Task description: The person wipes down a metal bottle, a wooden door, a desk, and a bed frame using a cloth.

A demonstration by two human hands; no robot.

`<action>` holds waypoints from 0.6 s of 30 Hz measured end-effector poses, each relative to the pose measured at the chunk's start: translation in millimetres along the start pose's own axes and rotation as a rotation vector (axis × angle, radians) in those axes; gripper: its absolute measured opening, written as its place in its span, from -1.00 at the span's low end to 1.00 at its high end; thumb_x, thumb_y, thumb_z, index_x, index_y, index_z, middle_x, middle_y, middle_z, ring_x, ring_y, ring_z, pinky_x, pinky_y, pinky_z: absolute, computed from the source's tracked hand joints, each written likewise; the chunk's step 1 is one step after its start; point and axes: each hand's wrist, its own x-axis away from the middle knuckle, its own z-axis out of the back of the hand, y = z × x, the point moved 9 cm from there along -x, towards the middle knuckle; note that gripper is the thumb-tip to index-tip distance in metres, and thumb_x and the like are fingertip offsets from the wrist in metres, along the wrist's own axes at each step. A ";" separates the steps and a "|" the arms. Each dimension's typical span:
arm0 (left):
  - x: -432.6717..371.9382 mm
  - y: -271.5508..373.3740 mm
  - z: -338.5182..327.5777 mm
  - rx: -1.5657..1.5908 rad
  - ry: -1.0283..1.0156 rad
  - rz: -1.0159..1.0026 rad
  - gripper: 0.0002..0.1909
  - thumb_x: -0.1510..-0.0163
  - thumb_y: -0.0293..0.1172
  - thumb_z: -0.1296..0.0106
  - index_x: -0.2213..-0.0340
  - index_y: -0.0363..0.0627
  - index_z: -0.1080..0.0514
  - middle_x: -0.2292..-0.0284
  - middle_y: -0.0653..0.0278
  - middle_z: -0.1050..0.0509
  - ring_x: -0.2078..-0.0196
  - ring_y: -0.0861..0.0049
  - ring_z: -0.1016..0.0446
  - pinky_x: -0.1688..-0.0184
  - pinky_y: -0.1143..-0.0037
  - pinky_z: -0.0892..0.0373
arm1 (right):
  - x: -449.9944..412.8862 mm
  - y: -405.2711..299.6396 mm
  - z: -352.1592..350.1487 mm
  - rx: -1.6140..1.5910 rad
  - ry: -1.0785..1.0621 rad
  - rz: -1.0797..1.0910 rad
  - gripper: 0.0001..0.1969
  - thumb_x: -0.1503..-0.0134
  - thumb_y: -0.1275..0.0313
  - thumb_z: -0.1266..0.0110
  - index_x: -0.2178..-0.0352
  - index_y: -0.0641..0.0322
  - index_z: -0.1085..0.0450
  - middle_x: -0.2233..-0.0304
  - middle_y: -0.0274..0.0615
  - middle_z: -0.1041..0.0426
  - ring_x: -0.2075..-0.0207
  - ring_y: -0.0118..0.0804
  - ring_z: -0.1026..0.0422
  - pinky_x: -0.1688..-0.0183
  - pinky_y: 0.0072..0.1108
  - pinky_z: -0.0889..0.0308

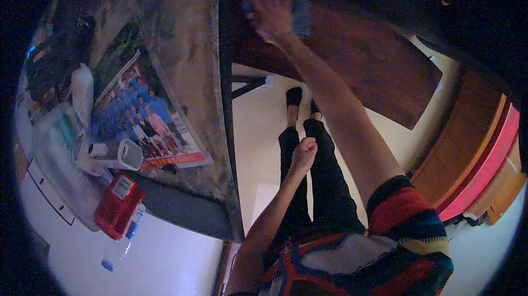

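At the top of the head view, my right hand (272,11) reaches out and lies over a blue cloth (303,19), its fingers spread and slightly blurred. The cloth rests on a dark reddish-brown wooden tabletop (350,52); its far part fades into shadow. My left hand (304,153) hangs in front of my thighs, fingers curled in, with nothing seen in it.
On the left is a covered surface (198,89) with a group photo print (148,118), a red container (119,205), a clear plastic bottle (123,246) and a white device (128,153). A brown wooden furniture piece (458,131) curves along the right. A dark metal leg (247,85) stands below the tabletop.
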 end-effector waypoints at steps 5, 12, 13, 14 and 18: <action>-2.2 35.1 4.6 -0.155 0.041 -0.062 -0.69 -0.01 -0.33 0.08 0.20 -0.21 -0.30 0.31 0.11 -0.45 0.23 0.40 -0.43 0.22 0.49 -0.34 | 31.8 -81.3 -54.4 0.157 -0.319 0.301 -0.46 0.07 0.14 0.06 0.02 0.02 -0.17 -0.05 -0.26 -0.12 -0.09 -0.18 -0.06 -0.12 -0.17 0.16; -13.3 1.7 -1.1 0.174 0.010 0.068 -0.69 0.00 -0.29 0.09 0.27 -0.25 -0.35 0.43 0.20 -0.45 0.48 0.54 -0.41 0.46 0.57 -0.32 | 160.7 -9.9 23.0 -0.058 -0.401 0.199 -0.46 0.07 0.28 0.01 -0.01 -0.03 -0.13 -0.09 -0.25 -0.07 -0.09 -0.20 -0.07 -0.13 -0.22 0.14; -13.2 10.8 -3.9 0.216 0.011 0.122 -0.73 0.01 -0.32 0.07 0.28 -0.23 -0.36 0.45 0.22 -0.45 0.50 0.58 -0.41 0.50 0.59 -0.31 | 183.7 31.3 46.1 -0.075 -0.388 0.087 -0.45 0.09 0.28 -0.02 -0.01 -0.04 -0.13 -0.09 -0.24 -0.07 -0.10 -0.20 -0.06 -0.13 -0.21 0.14; -16.4 26.1 -3.8 0.129 0.040 0.068 -0.78 0.02 -0.39 0.05 0.30 -0.19 -0.36 0.45 0.25 -0.44 0.52 0.64 -0.39 0.52 0.64 -0.29 | 213.5 79.4 62.1 -0.020 -0.436 -0.095 -0.40 0.12 0.28 -0.08 -0.01 -0.06 -0.12 -0.09 -0.21 -0.06 -0.13 -0.14 -0.01 -0.12 -0.20 0.15; -33.3 97.6 2.3 -0.211 0.212 -0.288 -0.65 0.00 -0.43 0.08 0.14 -0.26 -0.23 0.22 0.17 -0.34 0.24 0.38 -0.36 0.22 0.53 -0.30 | 333.6 236.9 132.0 0.246 -0.236 -0.503 -0.42 0.02 0.21 0.05 -0.05 0.11 -0.06 -0.14 -0.15 0.02 -0.17 0.00 0.12 -0.11 -0.12 0.20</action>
